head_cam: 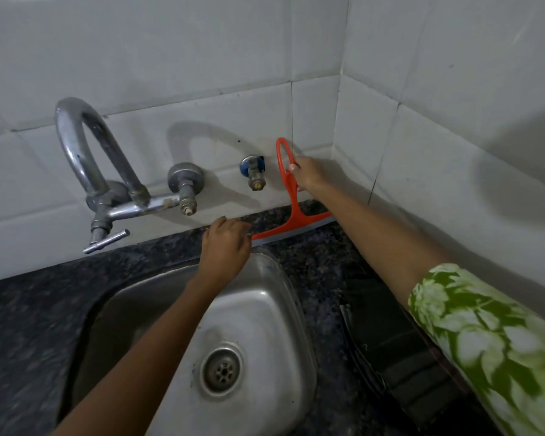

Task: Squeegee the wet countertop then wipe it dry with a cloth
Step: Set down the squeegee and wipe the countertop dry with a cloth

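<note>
An orange squeegee (pixel 291 220) stands with its grey rubber blade on the dark speckled countertop (pixel 312 256), close to the back wall behind the sink's far right corner. My right hand (pixel 309 174) grips its looped handle. My left hand (pixel 225 245) rests palm down with fingers spread on the counter at the blade's left end, over the sink's far rim. A dark cloth (pixel 387 335) lies on the counter to the right of the sink, partly under my right arm.
A steel sink (pixel 283 297) with a drain fills the lower middle. A chrome tap (pixel 107 184) with a lever juts from the tiled wall at left; a small valve (pixel 254 171) sticks out beside the squeegee handle. Tiled walls meet in a corner at right.
</note>
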